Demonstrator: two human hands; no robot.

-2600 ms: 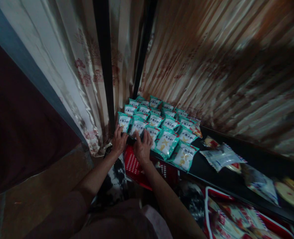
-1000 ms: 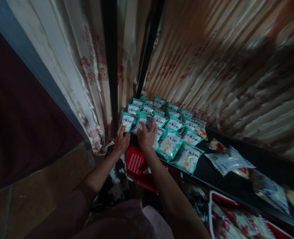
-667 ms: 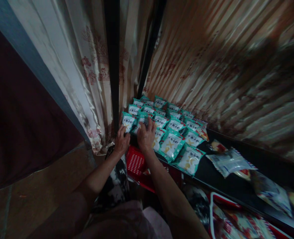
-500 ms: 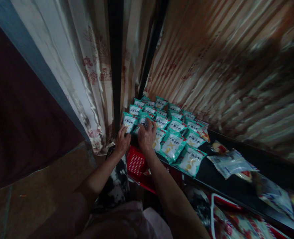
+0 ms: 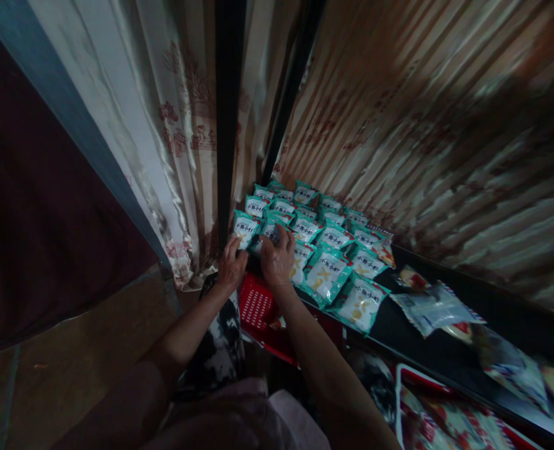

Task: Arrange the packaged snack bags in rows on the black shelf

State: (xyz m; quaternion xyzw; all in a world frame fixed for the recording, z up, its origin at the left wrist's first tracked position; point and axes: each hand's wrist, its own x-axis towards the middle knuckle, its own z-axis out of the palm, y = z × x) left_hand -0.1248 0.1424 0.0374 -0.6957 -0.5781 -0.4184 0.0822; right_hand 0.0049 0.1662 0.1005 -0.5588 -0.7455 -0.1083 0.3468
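Several teal and white snack packets (image 5: 326,275) lie in rows on a black shelf (image 5: 399,325). My left hand (image 5: 232,265) rests at the shelf's left front corner, fingers curled on the front-left packet (image 5: 244,229). My right hand (image 5: 277,256) lies beside it over the neighbouring front-row packet (image 5: 270,232), fingers bent down onto it. Whether either hand grips its packet or only presses on it is unclear in the dim light.
A black upright post (image 5: 227,112) rises just behind the hands, with patterned curtains (image 5: 174,125) around it. A red basket (image 5: 258,306) sits below the shelf edge. Other wrapped goods (image 5: 434,303) lie further right on the shelf, and a red crate of packets (image 5: 441,419) is below.
My right hand slid forward from the shelf edge onto the front-row packets, then drew back a little. The left hand stayed at the front-left packet. The view drifted slightly.
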